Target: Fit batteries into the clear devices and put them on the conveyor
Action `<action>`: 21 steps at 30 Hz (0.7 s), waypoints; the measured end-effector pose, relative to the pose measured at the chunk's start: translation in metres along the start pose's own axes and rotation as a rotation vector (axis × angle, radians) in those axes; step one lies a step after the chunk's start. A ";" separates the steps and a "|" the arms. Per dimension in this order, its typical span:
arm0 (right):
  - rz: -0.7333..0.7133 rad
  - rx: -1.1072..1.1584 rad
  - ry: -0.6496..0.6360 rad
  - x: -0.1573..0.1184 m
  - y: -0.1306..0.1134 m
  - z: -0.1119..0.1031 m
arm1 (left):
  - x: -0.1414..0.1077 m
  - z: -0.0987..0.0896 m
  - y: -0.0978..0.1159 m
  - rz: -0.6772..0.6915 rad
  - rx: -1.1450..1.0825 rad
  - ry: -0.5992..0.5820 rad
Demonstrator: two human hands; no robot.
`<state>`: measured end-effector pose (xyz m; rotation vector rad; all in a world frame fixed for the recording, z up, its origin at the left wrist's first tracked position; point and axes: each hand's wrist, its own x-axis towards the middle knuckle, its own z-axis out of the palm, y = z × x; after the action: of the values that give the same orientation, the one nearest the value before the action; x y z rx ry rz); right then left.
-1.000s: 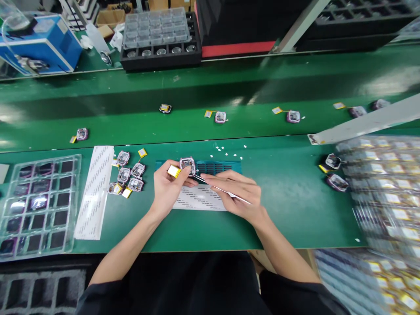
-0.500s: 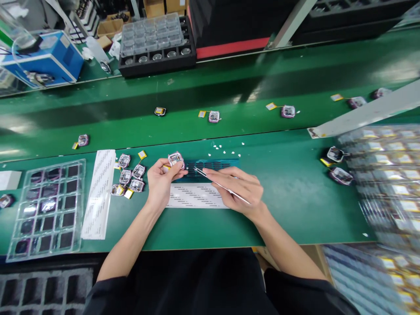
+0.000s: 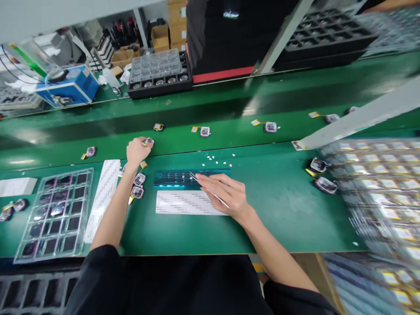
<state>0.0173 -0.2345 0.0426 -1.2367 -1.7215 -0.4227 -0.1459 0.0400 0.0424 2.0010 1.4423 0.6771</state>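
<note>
In the head view, the left hand (image 3: pixel 138 151), left of the centre and above the middle of the frame, pinches a small case (image 3: pixel 148 141) between thumb and fingers, over the green belt (image 3: pixel 180 142). Near the middle of the frame, the right hand (image 3: pixel 226 192) has its fingers closed round tweezers (image 3: pixel 215 194), their tips slightly apart over a blue sheet (image 3: pixel 162 180); whether they grip anything I cannot tell. A white paper strip (image 3: pixel 177 203) lies just below the sheet, white bits (image 3: pixel 210 157) above it
</note>
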 end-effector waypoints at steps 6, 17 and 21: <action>0.005 -0.082 -0.047 0.002 0.004 0.000 | 0.011 0.058 0.051 0.465 0.283 -0.233; 0.085 -0.151 -0.030 0.000 0.005 0.002 | 0.018 0.117 0.092 0.442 -0.037 -0.426; 0.273 -0.080 0.102 -0.003 0.007 0.003 | -0.039 0.080 0.079 0.336 -0.221 -0.481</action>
<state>0.0222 -0.2309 0.0369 -1.4594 -1.4368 -0.3866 -0.0499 -0.0296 0.0390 2.0623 0.7312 0.4226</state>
